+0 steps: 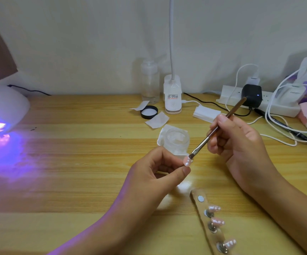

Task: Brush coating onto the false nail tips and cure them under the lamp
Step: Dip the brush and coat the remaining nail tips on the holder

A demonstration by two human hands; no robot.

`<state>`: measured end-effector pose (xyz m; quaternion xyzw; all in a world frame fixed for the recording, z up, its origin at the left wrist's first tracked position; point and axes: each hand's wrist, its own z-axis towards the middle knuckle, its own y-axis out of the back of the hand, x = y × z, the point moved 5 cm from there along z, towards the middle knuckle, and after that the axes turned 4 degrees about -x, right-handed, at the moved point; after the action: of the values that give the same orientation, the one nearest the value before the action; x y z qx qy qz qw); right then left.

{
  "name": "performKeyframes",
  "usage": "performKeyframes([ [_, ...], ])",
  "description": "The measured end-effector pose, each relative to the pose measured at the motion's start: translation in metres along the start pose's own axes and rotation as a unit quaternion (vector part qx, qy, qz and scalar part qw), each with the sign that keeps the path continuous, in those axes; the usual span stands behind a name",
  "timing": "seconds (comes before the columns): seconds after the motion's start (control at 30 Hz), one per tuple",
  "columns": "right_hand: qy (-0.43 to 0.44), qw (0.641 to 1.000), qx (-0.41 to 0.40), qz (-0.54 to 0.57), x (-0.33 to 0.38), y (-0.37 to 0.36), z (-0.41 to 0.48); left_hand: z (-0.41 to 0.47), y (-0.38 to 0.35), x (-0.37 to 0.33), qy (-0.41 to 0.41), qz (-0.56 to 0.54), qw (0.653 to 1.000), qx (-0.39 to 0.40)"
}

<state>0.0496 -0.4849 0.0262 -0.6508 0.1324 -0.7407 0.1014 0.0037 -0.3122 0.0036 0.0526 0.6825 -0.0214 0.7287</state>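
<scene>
Your left hand (160,168) pinches one pink nail tip (187,161) between thumb and forefinger. It holds the tip up off the counter (75,162), just in front of a clear jar (177,142).

Your right hand (241,142) grips the brush (217,127) like a pen, fingers curled round the brown handle. The handle slants up and to the right. The dark bristles touch the far end of the held nail tip.

A tan strip (216,237) lies on the counter near you, between your forearms. Three more pink nail tips sit on round mounts along it (214,208) (218,222) (229,243). One mount at the strip's far end is bare.

The curing lamp (3,105) stands at the far left, well apart from your hands. It glows purple and casts violet light across the counter.

The jar has no lid and stands on a white pad. A black lid (149,112) lies beyond it, with small white squares beside it. Behind those, a clear bottle (150,83) and the base of a white desk lamp (173,94) stand at the wall. A power strip (270,105) with plugs and white cables lies to the right.
</scene>
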Motion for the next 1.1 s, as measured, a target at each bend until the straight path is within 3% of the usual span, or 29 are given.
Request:
performKeyframes([
  [0.67, 0.011, 0.999, 0.026, -0.025, 0.000, -0.005, -0.002, -0.002, 0.000, -0.003, -0.003, 0.018, 1.000, -0.003],
  [1.1, 0.026, 0.997, -0.056, -0.037, -0.002, 0.011, 0.004, -0.001, -0.001, -0.002, 0.010, 0.015, 1.000, -0.012],
])
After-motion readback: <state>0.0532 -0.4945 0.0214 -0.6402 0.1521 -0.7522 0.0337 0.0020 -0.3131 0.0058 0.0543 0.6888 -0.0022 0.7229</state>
